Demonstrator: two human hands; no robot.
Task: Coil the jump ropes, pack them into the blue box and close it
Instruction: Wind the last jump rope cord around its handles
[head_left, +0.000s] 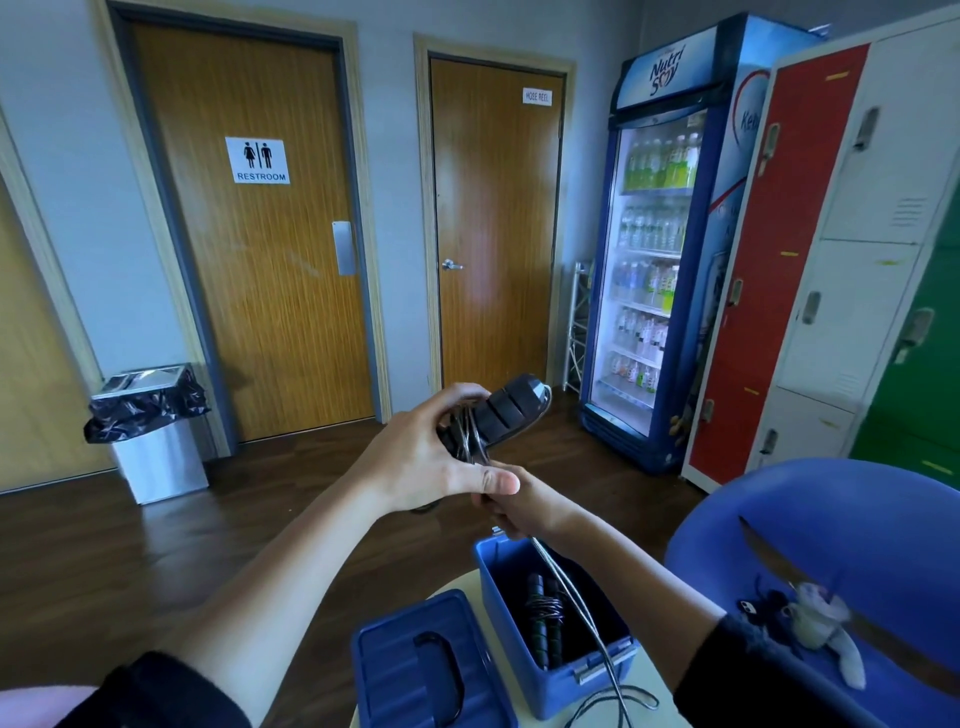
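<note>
Blue box (545, 670) — smooth plastic; jump rope (571, 592) cable glossy; handles (506, 410) matt black.

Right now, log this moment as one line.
left hand: grips rope handles | right hand: grips cable | blue box: open, one coiled rope inside | lid: off, beside box

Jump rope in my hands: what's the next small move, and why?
Probably one more wrap: the right hand carries the cable round the handles that the left hand grips. Some turns are on, but a long tail trails across the open blue box, so coiling looks unfinished. One coiled rope lies in the box.
</note>
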